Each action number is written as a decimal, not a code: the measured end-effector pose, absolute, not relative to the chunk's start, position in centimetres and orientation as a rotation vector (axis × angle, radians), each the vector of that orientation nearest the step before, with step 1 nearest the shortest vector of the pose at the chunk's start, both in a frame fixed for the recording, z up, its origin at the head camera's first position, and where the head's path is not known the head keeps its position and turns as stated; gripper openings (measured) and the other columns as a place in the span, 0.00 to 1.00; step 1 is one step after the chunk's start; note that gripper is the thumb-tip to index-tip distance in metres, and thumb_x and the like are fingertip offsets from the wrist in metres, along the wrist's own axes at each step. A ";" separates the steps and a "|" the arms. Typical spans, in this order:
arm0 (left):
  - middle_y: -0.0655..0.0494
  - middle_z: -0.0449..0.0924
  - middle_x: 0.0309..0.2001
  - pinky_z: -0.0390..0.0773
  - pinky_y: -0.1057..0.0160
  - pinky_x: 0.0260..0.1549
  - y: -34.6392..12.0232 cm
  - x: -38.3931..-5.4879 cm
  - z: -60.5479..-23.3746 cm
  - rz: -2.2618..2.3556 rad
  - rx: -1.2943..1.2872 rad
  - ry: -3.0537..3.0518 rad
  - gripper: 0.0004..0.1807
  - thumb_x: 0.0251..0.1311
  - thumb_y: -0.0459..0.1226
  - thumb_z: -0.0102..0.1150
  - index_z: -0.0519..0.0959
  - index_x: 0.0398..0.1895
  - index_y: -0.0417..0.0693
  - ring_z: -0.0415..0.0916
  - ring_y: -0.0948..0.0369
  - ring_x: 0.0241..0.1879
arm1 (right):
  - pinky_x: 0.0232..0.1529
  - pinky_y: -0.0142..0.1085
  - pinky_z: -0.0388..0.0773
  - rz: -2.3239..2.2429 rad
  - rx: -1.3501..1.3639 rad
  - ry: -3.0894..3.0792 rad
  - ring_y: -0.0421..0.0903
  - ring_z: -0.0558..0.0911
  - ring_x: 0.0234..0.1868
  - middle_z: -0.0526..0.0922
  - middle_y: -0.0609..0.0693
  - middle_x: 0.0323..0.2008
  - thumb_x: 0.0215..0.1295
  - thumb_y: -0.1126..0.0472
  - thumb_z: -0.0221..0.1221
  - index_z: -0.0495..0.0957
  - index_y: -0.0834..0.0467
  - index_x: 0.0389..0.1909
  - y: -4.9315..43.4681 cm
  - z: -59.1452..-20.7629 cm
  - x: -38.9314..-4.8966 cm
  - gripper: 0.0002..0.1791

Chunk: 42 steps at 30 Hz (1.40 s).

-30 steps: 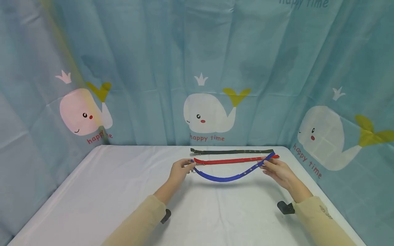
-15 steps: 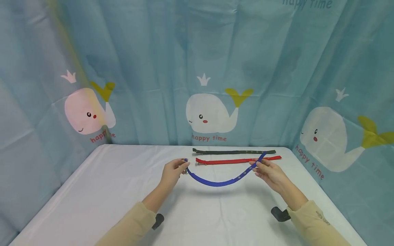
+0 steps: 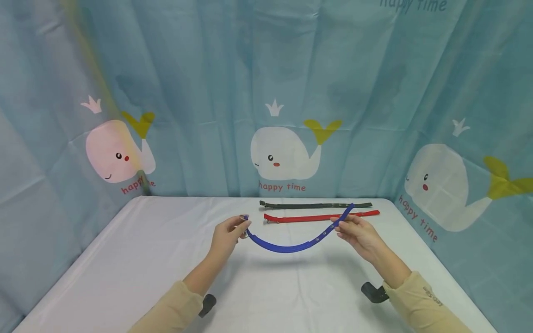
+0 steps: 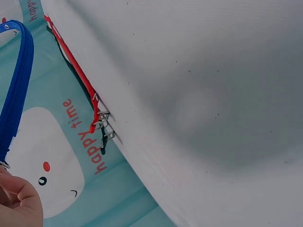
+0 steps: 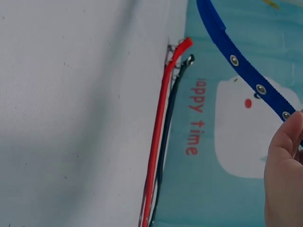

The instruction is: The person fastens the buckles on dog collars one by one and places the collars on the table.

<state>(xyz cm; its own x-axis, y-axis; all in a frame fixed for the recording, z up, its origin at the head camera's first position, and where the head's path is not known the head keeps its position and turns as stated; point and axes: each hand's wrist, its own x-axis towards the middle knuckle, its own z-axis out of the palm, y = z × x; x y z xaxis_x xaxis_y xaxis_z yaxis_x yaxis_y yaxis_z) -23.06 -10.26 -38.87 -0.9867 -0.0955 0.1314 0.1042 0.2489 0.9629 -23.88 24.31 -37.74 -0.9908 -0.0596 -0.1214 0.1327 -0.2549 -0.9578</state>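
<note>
A blue pet collar (image 3: 285,249) with metal eyelets hangs in a sagging curve between both hands, above the white table. My left hand (image 3: 225,238) pinches its buckle end; the fingers partly cover the buckle. Near the eyelet end, my right hand (image 3: 360,236) grips the strap between thumb and fingers, and the tip sticks up past them. In the right wrist view the eyelets show on the blue strap (image 5: 246,73). Behind it, a red collar (image 3: 300,218) and a dark green collar (image 3: 308,206) lie stretched out side by side.
The white table (image 3: 125,259) ends at the back against a light blue curtain (image 3: 225,92) printed with whales. Curtain also borders both sides. Black wrist pieces (image 3: 374,292) stick out by the sleeves.
Both hands have moved left and a little toward the body with the blue collar, the right hand slightly further. The red and dark green collars have stayed in place.
</note>
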 end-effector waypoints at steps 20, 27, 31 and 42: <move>0.54 0.79 0.27 0.71 0.64 0.30 -11.1 -21.7 -38.8 -1.876 -0.057 -2.300 0.19 0.64 0.38 0.62 0.79 0.55 0.38 0.75 0.62 0.28 | 0.46 0.35 0.78 -2.298 0.093 2.040 0.42 0.81 0.37 0.85 0.49 0.45 0.67 0.64 0.60 0.68 0.65 0.58 21.7 -37.1 -22.7 0.21; 0.54 0.78 0.27 0.72 0.63 0.31 -11.3 -21.3 -38.7 -1.870 -0.068 -2.312 0.17 0.64 0.37 0.61 0.80 0.55 0.40 0.76 0.60 0.30 | 0.45 0.35 0.78 -2.155 0.038 2.268 0.45 0.79 0.41 0.85 0.52 0.46 0.65 0.60 0.63 0.74 0.67 0.57 21.0 -37.0 -22.4 0.23; 0.53 0.79 0.27 0.72 0.63 0.32 -11.2 -20.9 -38.6 -1.874 -0.082 -2.318 0.17 0.64 0.37 0.61 0.80 0.54 0.40 0.76 0.59 0.30 | 0.45 0.35 0.77 -2.000 -0.045 2.458 0.47 0.79 0.45 0.85 0.54 0.47 0.65 0.58 0.63 0.76 0.67 0.56 20.7 -37.1 -22.0 0.22; 0.52 0.79 0.27 0.73 0.64 0.32 -11.2 -20.3 -38.4 -1.903 -0.131 -2.315 0.16 0.64 0.36 0.62 0.81 0.53 0.39 0.75 0.60 0.29 | 0.55 0.51 0.73 -1.852 -0.179 2.659 0.54 0.79 0.53 0.85 0.57 0.45 0.66 0.62 0.61 0.81 0.65 0.51 20.0 -36.8 -21.2 0.15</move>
<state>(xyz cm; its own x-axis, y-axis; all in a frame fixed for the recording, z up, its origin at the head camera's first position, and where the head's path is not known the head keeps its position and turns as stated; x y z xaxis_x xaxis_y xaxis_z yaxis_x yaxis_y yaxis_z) -20.26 -11.25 -38.37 -0.9861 -0.0229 0.1648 0.1572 0.1955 0.9680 -21.23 19.97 -36.83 -0.9885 -0.0309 0.1478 -0.1494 0.3446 -0.9268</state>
